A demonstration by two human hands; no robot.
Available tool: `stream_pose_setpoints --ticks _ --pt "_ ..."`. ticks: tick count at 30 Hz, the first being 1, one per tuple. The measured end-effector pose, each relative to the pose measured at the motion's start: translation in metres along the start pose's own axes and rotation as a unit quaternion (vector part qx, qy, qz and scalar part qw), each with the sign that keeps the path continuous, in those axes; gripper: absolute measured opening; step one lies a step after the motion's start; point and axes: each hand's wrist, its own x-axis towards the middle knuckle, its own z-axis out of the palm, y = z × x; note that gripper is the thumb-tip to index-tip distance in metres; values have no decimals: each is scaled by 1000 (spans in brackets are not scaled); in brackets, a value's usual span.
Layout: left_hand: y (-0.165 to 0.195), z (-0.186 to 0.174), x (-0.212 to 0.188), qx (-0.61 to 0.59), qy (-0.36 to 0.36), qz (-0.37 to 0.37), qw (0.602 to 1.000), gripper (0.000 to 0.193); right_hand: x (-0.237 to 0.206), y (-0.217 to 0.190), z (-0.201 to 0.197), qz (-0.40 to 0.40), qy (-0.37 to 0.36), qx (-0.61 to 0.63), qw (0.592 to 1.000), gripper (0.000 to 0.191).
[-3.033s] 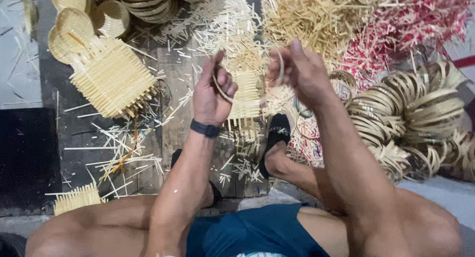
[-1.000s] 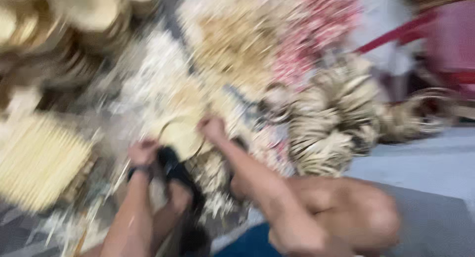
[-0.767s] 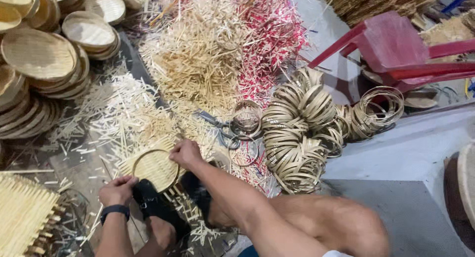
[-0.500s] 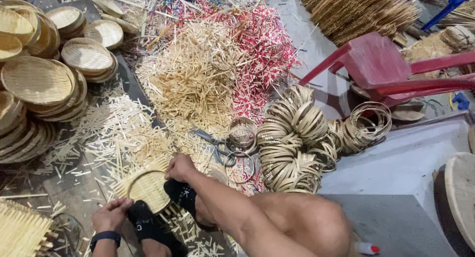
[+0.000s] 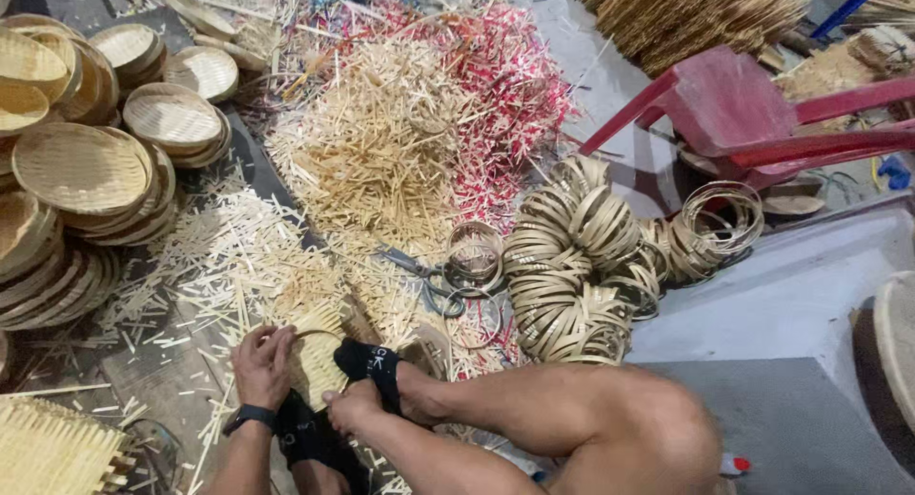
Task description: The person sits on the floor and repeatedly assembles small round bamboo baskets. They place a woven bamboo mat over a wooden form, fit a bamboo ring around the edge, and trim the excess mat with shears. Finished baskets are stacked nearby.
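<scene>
Inspector: Nearest the camera, the left hand (image 5: 262, 362) and right hand (image 5: 355, 406) both close on a small woven bamboo disc (image 5: 319, 357) with a hoop at its rim, pinned on the floor between two feet in black sandals (image 5: 374, 363).

Clerk: Advice on technique?

Inspector: In my judgement, keep the feet firm and work the hoop around evenly, so the weave does not buckle.

Clerk: Counts?

Inspector: One pair of scissors (image 5: 424, 274) just beyond, beside one small stack of rings (image 5: 474, 252). The heap of bamboo hoops (image 5: 572, 266) is too tangled to count. At far left, woven trays (image 5: 81, 166) stand in several stacks, number uncertain. One red plastic chair (image 5: 753, 114) lies tipped at far right.
</scene>
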Motion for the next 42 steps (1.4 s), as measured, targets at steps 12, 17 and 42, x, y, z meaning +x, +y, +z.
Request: stream_pose_setpoints --ticks 12,17,42 --pt "-30 24 18 -169 -56 -212 961 32 42 -15 -20 -31 -83 -78 993 50" --pt "-33 29 27 -185 -70 -264 944 37 94 -59 -34 -139 81 -4 987 42" --pt "-5 -8 -3 -189 0 -398 898 57 66 -90 -73 -96 -10 -49 994 20"
